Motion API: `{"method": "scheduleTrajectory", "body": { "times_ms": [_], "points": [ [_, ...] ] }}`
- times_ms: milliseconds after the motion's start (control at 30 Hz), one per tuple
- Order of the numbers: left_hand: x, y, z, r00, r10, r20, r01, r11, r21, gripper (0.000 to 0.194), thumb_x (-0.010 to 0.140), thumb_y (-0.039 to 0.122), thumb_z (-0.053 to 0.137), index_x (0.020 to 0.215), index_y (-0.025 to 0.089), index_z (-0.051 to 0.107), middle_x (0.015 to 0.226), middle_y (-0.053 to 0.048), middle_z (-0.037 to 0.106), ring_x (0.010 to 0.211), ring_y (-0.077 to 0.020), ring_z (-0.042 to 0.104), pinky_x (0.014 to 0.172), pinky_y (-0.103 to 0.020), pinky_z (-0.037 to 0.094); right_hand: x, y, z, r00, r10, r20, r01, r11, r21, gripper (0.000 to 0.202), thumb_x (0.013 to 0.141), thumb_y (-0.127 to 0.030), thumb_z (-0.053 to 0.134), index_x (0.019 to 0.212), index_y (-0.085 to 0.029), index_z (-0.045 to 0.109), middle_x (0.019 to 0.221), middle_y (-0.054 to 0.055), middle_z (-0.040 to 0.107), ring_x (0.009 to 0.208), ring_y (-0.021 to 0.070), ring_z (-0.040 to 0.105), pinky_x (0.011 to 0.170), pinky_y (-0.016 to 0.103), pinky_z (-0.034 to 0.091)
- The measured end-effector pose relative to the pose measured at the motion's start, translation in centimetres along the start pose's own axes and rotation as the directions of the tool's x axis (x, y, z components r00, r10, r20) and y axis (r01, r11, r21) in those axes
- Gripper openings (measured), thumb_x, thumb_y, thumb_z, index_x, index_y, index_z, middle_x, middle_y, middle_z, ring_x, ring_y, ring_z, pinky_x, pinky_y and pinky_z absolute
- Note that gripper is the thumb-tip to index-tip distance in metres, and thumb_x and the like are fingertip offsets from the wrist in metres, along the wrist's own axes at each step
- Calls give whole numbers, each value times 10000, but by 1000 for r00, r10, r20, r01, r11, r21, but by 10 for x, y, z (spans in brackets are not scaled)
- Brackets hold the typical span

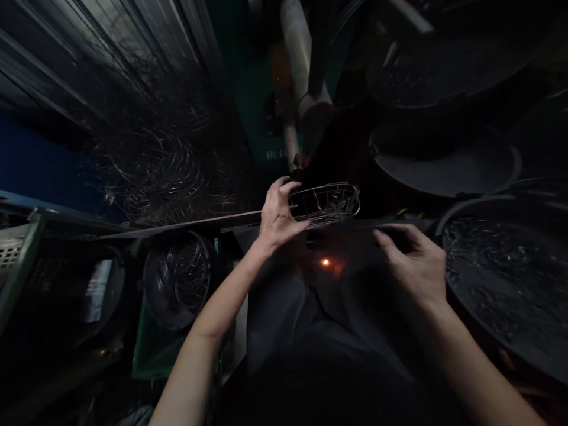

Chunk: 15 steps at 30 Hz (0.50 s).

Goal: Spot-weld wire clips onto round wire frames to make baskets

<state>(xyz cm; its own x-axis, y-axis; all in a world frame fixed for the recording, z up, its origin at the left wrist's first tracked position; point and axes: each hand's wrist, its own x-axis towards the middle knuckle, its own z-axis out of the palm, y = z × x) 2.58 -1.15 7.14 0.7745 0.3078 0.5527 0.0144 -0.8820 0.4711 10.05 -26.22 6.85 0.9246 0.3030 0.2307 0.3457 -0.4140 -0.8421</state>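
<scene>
Bucket (175, 320) holds wires (186, 272); left grip (278, 216) parted at wire basket (356, 202); right grip (420, 263) curled, contents unclear.

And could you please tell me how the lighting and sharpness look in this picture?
Head view: very dim overall, the orange glow its brightest spot; the right hand looks soft, the wire basket somewhat clearer, and the outer edges seem smeared and stretched.

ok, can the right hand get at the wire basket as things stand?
Probably yes. The right hand is below and right of the basket in view, with nothing visible between them; the left hand is at its left end. Dim light could hide something.
</scene>
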Motion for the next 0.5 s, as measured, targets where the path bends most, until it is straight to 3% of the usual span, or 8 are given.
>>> {"method": "scheduleTrajectory", "body": {
  "times_ms": [233,500],
  "points": [
    [-12,16,-9,976,-140,169,160,981,-112,828,579,381,829,1231,239,339,1224,-71,531,1108,-247,580,913,-370,516,15,-25,20,949,-242,203,269,956,-118,154,873,-322,616,967,-230,696,929,25,681,841,177,641,770,322,481],
    [-21,24,-3,971,-122,207,150,981,-126,773,629,337,799,1244,252,338,1282,-67,511,1143,-235,576,928,-347,508,31,-37,44,883,-243,402,340,921,-189,117,818,-321,675,834,-206,695,802,32,599,736,176,572,673,315,427]
  ]
}}
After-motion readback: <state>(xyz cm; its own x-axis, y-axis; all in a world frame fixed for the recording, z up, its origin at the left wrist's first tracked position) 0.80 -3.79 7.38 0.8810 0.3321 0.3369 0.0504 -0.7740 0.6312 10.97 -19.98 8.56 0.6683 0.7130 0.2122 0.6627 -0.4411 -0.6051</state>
